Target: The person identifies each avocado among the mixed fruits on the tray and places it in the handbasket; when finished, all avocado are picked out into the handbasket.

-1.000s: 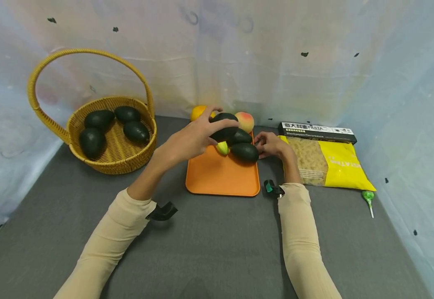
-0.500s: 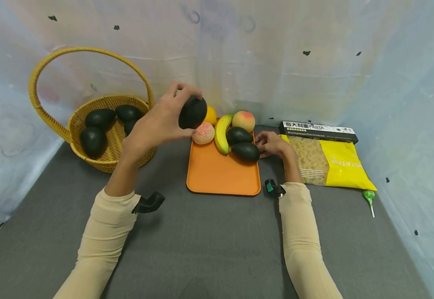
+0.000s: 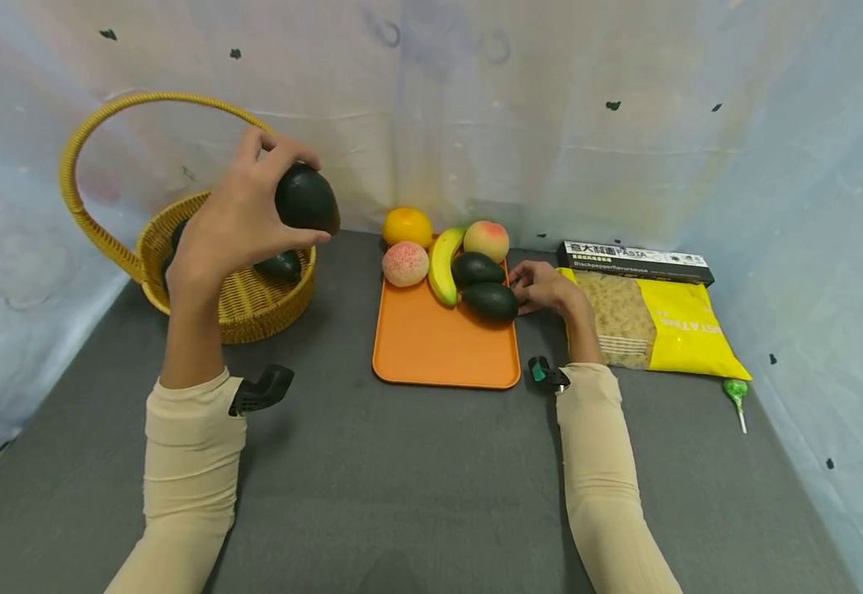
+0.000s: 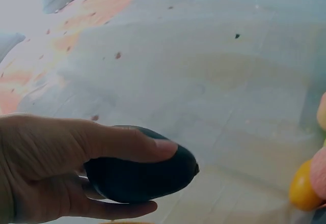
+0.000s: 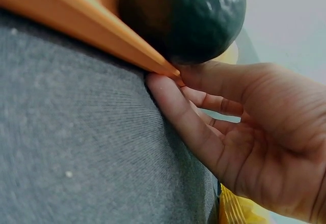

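Raised in front of the wicker basket [image 3: 271, 322], my left hand [image 3: 231, 219] grips a dark green avocado [image 3: 308, 200]. The left wrist view shows the thumb across this avocado [image 4: 140, 178] and fingers beneath it. Part of the basket is hidden behind the hand; some avocados inside still show, one [image 3: 280, 266] at its right side. My right hand [image 3: 548, 290] pinches the right rim of an orange tray [image 3: 442, 355]. Two avocados lie on the tray near that hand, the closer one [image 5: 204, 20] right above the thumb in the right wrist view.
Along the tray's back lie a banana [image 3: 441, 271], a speckled pink peach [image 3: 405, 264], another peach [image 3: 487, 240] and an orange [image 3: 407, 224]. To the right are a black pasta box [image 3: 635, 264], a yellow pasta bag [image 3: 687, 326] and a green lollipop [image 3: 735, 392].
My left hand has lifted the avocado off the tray's fruit and carried it left to the basket, uncovering the banana and speckled peach. The right hand stays at the tray rim.
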`<state>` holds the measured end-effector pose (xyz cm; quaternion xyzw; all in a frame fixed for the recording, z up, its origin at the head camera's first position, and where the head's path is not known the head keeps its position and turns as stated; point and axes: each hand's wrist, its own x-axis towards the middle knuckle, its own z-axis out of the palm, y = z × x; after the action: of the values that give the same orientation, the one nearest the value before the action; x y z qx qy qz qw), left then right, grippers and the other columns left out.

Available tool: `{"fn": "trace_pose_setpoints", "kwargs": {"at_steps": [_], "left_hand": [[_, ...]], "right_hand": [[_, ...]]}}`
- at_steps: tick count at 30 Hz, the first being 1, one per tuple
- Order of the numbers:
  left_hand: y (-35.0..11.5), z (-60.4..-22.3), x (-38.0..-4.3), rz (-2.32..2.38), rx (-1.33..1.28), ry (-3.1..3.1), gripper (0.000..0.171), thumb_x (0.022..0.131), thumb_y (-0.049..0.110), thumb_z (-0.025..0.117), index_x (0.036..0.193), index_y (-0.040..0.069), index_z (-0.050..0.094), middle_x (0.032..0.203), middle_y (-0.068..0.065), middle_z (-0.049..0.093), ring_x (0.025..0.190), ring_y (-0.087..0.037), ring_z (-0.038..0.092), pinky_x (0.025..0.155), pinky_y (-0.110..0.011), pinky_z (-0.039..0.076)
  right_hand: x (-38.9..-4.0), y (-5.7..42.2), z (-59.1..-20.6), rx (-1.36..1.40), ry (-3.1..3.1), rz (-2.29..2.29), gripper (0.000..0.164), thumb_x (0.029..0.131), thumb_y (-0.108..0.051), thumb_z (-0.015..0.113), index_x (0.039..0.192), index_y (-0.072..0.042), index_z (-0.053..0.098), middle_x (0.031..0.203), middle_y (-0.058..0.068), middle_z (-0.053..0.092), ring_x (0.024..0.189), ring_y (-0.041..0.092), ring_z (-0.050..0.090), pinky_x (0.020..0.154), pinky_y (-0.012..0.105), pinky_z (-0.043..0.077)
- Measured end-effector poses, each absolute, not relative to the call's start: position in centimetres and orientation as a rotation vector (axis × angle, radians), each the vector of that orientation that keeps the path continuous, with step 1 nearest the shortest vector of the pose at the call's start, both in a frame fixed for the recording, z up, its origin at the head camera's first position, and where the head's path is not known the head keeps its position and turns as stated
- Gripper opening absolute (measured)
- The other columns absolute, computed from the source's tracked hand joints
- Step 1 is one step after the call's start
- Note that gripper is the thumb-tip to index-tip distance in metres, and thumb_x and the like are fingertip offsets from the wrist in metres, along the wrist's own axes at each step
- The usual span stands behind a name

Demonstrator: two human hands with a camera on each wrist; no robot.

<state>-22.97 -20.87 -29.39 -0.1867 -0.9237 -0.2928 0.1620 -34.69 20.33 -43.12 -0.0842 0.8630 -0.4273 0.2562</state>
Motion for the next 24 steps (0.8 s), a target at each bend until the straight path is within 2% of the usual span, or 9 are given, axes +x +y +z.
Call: {"fn": "trace_pose_setpoints", "kwargs": {"at_steps": [7,12,15,20,24], "left_hand": [[-23.2,-29.3,-23.0,-0.802,-0.398,-2.635,0.074,0.078,0.020,0.093,0.140,0.007,0.054,0.143,-0.025,0.046,0.124,-0.047,0.052,0.102,-0.067,0.048],[-24.9,-29.4,-22.8,-0.846,-0.178,-2.695,0.078,0.080,0.032,0.092,0.143,0.009,0.052,0.146,-0.023,0.055,0.128,-0.046,0.052,0.102,-0.065,0.045],[-25.6,-29.4,-22.8,-0.846,-0.049,-2.744,0.080,0.082,0.038,0.089,0.145,0.009,0.050,0.152,-0.025,0.053,0.134,-0.049,0.050,0.102,-0.067,0.043],[-26.6,-29.9,-23.3,-0.833,0.077,-2.781,0.082,0.084,0.040,0.087,0.146,0.005,0.045,0.155,-0.029,0.049,0.132,-0.050,0.049,0.103,-0.068,0.042],[-27.6,-30.6,-23.9,-0.797,0.154,-2.830,0.087,0.089,0.047,0.081,0.156,0.008,0.040,0.155,-0.033,0.046,0.130,-0.053,0.048,0.104,-0.070,0.041]], "right_hand": [[-35.4,20.5,-43.9,-0.220,2.346,-1.159,0.039,0.096,0.005,0.058,0.134,0.010,0.050,0.097,0.011,0.057,0.079,0.023,0.067,0.074,0.033,0.065],[-36.4,20.9,-45.5,-0.210,2.359,-1.164,0.039,0.097,0.003,0.059,0.135,0.006,0.051,0.098,0.010,0.058,0.077,0.020,0.066,0.071,0.031,0.065],[-36.7,21.2,-46.1,-0.216,2.373,-1.166,0.038,0.098,0.000,0.060,0.135,0.004,0.051,0.098,0.008,0.058,0.076,0.017,0.066,0.071,0.029,0.064],[-36.8,21.5,-46.5,-0.227,2.388,-1.164,0.037,0.098,0.000,0.061,0.134,0.003,0.052,0.097,0.007,0.059,0.077,0.016,0.066,0.072,0.029,0.065],[-36.5,21.3,-46.1,-0.223,2.382,-1.160,0.037,0.098,0.001,0.060,0.134,0.004,0.052,0.098,0.008,0.058,0.078,0.018,0.066,0.073,0.029,0.065]]}}
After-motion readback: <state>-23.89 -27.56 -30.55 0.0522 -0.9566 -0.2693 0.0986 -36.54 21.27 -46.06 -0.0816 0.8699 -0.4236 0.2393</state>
